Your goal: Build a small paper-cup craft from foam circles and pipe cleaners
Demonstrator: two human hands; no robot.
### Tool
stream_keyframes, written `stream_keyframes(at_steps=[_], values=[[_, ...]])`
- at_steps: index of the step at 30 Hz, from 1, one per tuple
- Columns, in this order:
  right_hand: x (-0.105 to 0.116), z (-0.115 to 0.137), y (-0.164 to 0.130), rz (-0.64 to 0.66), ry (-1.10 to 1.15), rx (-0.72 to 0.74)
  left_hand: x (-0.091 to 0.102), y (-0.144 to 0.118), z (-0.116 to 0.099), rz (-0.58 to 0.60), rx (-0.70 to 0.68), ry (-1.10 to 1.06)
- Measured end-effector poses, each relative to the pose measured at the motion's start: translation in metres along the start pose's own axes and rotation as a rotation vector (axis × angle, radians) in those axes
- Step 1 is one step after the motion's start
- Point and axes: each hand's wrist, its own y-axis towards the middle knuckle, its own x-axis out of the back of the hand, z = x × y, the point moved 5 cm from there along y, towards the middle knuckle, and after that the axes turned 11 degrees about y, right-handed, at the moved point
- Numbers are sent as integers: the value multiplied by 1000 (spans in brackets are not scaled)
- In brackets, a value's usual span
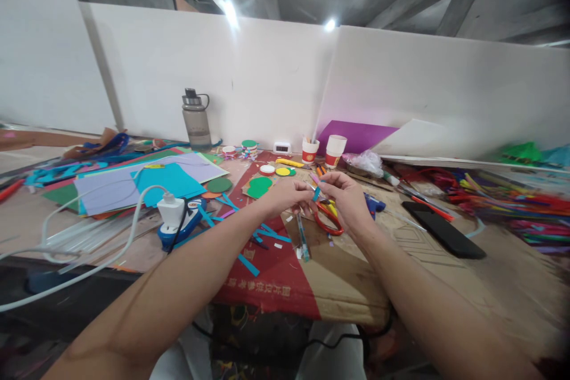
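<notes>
Over the cardboard in the middle of the table, my two hands meet at a small blue paper strip (pixel 316 193) with a pink piece by its upper end. My right hand (pixel 345 196) pinches the strip between thumb and fingers. My left hand (pixel 287 196) is closed on the other side, fingertips at the strip; its exact grip is partly hidden. Just below the hands lie red-handled scissors (pixel 329 227) and a slim teal-and-clear pen-like stick (pixel 303 238). Loose blue paper strips (pixel 271 233) are scattered left of them. Green paper circles (pixel 260 186) lie behind my left hand.
At left are coloured paper sheets (pixel 171 181) and a blue power strip (pixel 180 228) with a white cable. A water bottle (pixel 196 122) and paper cups (pixel 335 151) stand at the back. Rightward lie a blue glue gun (pixel 374 204), a phone (pixel 440 230) and coloured pipe cleaners (pixel 521 208).
</notes>
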Motion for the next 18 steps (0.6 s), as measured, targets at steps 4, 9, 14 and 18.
stream_keyframes(at_steps=[4,9,14,18], values=[[0,1,0,-4,4,12,-1,1,1,-19,-34,-74],[2,1,0,-30,28,13,-3,-1,-7,-48,-129,-63],[1,1,-1,-20,19,25,-2,-1,-8,-90,-159,89],[1,2,-1,-15,-6,54,-1,1,-5,-94,-147,92]])
